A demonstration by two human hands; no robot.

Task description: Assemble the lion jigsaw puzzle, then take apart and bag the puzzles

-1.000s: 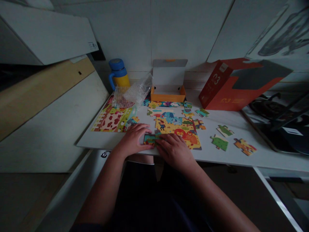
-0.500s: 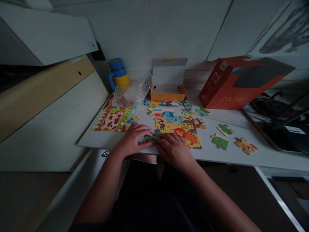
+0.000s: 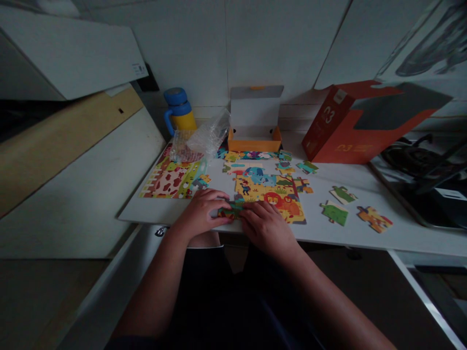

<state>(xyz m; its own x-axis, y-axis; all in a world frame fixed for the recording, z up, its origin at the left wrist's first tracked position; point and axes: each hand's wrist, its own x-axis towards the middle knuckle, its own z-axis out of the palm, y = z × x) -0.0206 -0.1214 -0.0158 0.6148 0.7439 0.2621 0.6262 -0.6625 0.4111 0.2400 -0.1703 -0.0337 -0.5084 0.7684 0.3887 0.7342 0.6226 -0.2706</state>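
At the table's front edge, my left hand (image 3: 203, 214) has its thumb and fingers closed around a green and red jigsaw puzzle piece (image 3: 226, 212). My right hand (image 3: 269, 224), fingers bent and close together, grips the right side of the same green part; its fingertips are partly hidden. Just behind and partly under the right hand lies the joined jigsaw puzzle (image 3: 255, 187), with blue elephants and orange lions on yellow. Loose pieces lie right of it: a green piece (image 3: 334, 214), another green piece (image 3: 343, 194) and an orange giraffe-patterned piece (image 3: 374, 218).
Left on the white table lies a cow picture (image 3: 171, 180), with crumpled clear plastic (image 3: 207, 138) over its back. Behind stand a blue and yellow bottle (image 3: 180, 112), an open orange box (image 3: 254, 145) and a large red box (image 3: 332, 129). A black stove (image 3: 438, 194) is far right.
Both hands stay at the same green and red piece, with slight finger shifts; more red shows on it. The view has moved slightly. Loose pieces lie as before.
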